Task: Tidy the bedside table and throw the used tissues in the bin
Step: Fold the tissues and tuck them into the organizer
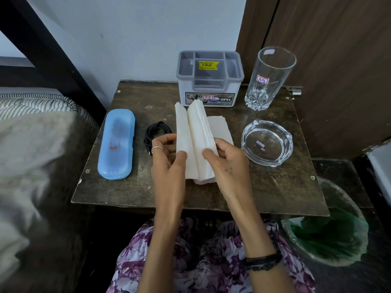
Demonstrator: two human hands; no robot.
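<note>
Over the middle of the dark wooden bedside table (275, 187), both hands hold a stack of white tissues (195, 132), folded upward along its middle. My left hand (167, 159) grips the left flap, thumb on top. My right hand (226, 159) pinches the right flap. More flat tissues (220, 125) lie under and to the right of the held stack. The bin (330, 235), lined with a green plastic bag, stands on the floor at the table's right front corner.
A grey compartment organiser (209, 81) stands at the back, a tall empty glass (269, 79) to its right. A glass ashtray (267, 143) sits right of the tissues. A coiled black cable (156, 130) and a blue case (117, 144) lie left. The bed adjoins on the left.
</note>
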